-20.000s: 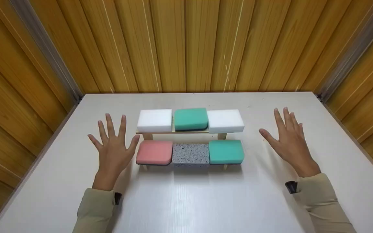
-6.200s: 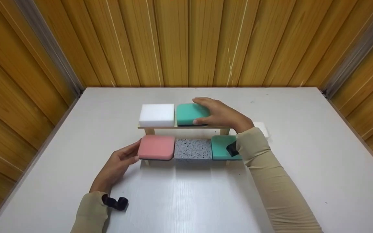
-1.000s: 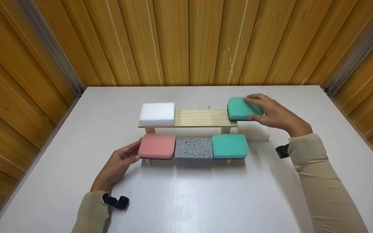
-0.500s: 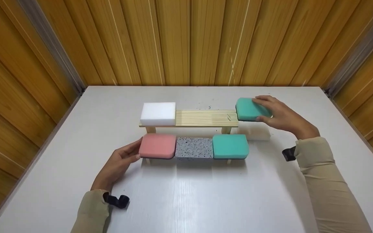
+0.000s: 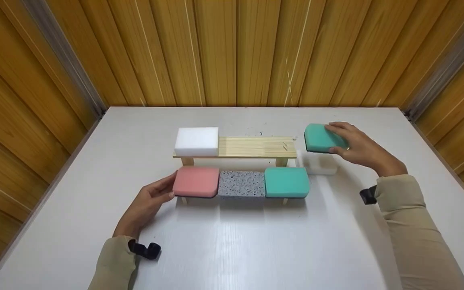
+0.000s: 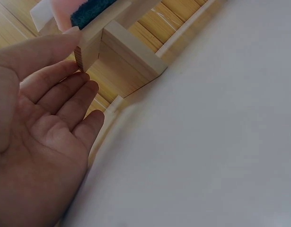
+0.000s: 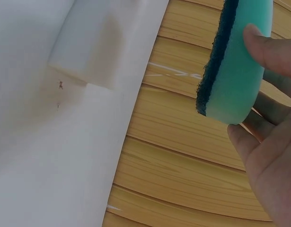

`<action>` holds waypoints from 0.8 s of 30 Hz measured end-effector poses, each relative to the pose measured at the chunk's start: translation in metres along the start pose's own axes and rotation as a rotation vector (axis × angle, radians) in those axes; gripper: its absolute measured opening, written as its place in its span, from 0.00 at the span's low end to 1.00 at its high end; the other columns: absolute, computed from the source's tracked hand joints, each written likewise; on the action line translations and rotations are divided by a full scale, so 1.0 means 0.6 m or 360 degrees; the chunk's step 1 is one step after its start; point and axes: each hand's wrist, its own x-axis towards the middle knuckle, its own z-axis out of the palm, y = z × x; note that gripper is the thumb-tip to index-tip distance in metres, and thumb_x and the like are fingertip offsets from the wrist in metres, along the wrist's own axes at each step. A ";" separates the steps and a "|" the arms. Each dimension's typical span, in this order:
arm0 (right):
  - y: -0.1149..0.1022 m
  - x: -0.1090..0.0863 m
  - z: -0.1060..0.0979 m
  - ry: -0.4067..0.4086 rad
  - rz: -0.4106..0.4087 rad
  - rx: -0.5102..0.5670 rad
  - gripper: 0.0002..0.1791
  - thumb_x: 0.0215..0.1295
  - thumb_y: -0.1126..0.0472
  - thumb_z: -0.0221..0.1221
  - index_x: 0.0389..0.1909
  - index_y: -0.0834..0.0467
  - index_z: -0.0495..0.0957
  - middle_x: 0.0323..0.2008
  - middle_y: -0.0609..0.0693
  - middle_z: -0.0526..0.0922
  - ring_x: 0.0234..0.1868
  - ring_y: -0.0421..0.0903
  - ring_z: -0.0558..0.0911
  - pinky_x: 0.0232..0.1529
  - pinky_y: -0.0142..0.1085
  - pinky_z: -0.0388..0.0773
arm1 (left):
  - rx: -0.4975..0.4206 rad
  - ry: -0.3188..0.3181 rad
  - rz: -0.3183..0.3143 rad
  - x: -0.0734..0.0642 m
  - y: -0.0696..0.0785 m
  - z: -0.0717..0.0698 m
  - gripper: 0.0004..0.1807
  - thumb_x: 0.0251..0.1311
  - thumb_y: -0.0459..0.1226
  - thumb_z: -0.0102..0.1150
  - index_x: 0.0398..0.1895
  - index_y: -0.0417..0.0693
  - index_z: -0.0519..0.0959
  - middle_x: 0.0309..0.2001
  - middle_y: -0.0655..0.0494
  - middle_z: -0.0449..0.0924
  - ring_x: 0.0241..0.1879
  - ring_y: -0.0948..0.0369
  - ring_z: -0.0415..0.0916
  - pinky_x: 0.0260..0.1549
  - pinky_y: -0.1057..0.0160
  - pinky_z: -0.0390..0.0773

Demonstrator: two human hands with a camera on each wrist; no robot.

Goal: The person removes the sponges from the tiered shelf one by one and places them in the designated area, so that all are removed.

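Note:
My right hand [image 5: 363, 147] grips a green scouring sponge [image 5: 322, 137] off the right end of the two-level wooden stand [image 5: 252, 147]. In the right wrist view, thumb and fingers clasp the foam of that green sponge [image 7: 240, 71], its dark scouring layer facing the table. My left hand [image 5: 145, 205] holds the left end of the stand's lower level, thumb and fingertips at the board's edge [image 6: 91, 45]. A pink sponge [image 5: 195, 182], a grey speckled block [image 5: 241, 183] and another green sponge [image 5: 286, 182] sit on that level. A white block [image 5: 197, 141] sits on the upper level's left.
Another white block [image 5: 324, 166] lies on the white table [image 5: 232, 241], right of the stand and below the held sponge. Wood-panelled walls [image 5: 216, 52] close the back and sides.
The green sponge, earlier in the middle of the upper level, has moved right in my right hand, past the board's end and slightly lower. My left hand stays in place.

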 end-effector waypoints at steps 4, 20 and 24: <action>0.012 -0.005 0.002 0.0009 0.0005 0.0016 0.35 0.66 0.65 0.58 0.71 0.65 0.57 0.70 0.68 0.55 0.69 0.70 0.55 0.65 0.67 0.55 | -0.0032 0.0002 0.0027 0.000 0.000 0.001 0.37 0.60 0.37 0.63 0.72 0.45 0.61 0.72 0.54 0.60 0.70 0.64 0.60 0.64 0.72 0.64; 0.056 -0.018 0.004 0.0010 0.0052 0.0054 0.34 0.64 0.71 0.56 0.70 0.70 0.56 0.69 0.70 0.53 0.69 0.72 0.54 0.64 0.68 0.54 | 0.0026 0.0019 -0.0009 0.002 0.000 0.000 0.36 0.60 0.40 0.63 0.71 0.52 0.63 0.71 0.60 0.63 0.70 0.64 0.60 0.64 0.73 0.64; 0.064 -0.020 0.004 -0.0014 0.0075 0.0045 0.34 0.65 0.72 0.55 0.70 0.70 0.55 0.70 0.70 0.52 0.69 0.72 0.52 0.65 0.68 0.53 | -0.0001 0.0027 0.0003 0.002 0.000 0.001 0.35 0.60 0.38 0.63 0.71 0.49 0.63 0.71 0.57 0.63 0.70 0.65 0.61 0.64 0.73 0.64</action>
